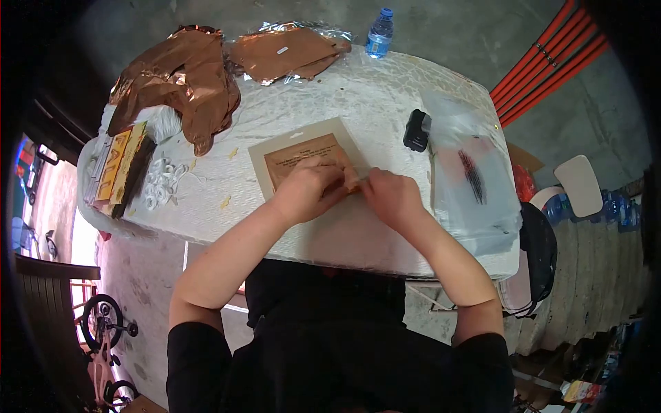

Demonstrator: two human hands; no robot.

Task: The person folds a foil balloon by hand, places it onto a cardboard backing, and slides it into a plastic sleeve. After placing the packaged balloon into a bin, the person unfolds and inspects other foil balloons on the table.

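Note:
A flat package (298, 147) with a pale border, a hang hole and a copper-brown printed panel lies on the white-covered table (372, 241). My left hand (313, 186) rests over its lower middle, fingers curled and closed; what they hold is hidden. At the package's lower right edge, my right hand (391, 195) pinches something thin and clear, too small to make out. The fingertips of both hands are close together.
Copper foil (186, 82) lies back left, more foil sheets (289, 55) beside it. White rings (162, 180) and yellow-brown cards (117, 168) are left. A bottle (380, 33) stands at the back; a black device (416, 131) and clear plastic bags (475, 199) lie right.

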